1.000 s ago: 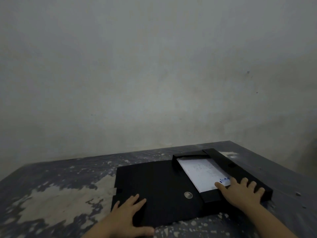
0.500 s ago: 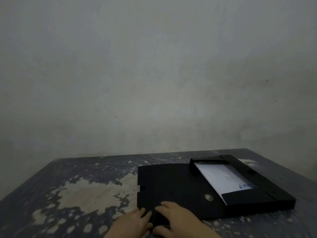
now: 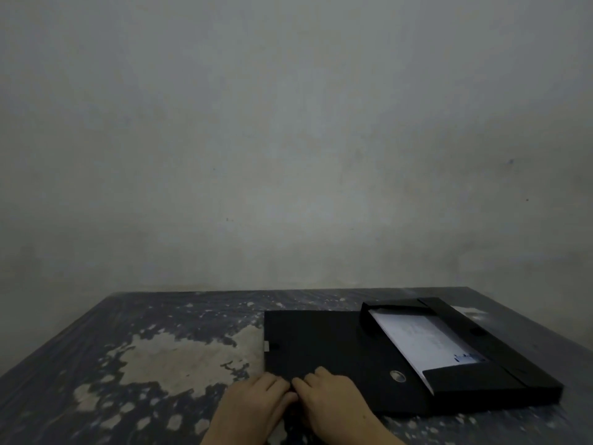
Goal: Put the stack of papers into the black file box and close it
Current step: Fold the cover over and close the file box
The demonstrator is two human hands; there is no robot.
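The black file box [image 3: 500, 377] lies open on the table, right of centre. Its lid [image 3: 321, 342] is spread flat to the left, with a round metal snap [image 3: 397, 376] near the hinge fold. The stack of white papers [image 3: 420, 342] lies inside the tray, partly under the tray's black flaps. My left hand [image 3: 256, 404] and my right hand [image 3: 332, 401] sit side by side on the lid's near left corner. Their fingers curl over the lid's near edge, and the thumbs are hidden.
The table [image 3: 160, 354] is dark with worn pale patches and runs out to the left of the box. A bare grey wall [image 3: 288, 155] rises right behind its far edge. The table's right edge is close beyond the box.
My right hand left the tray's near end and came left beside my left hand on the lid's corner. The view swung left, so the box now appears further right.
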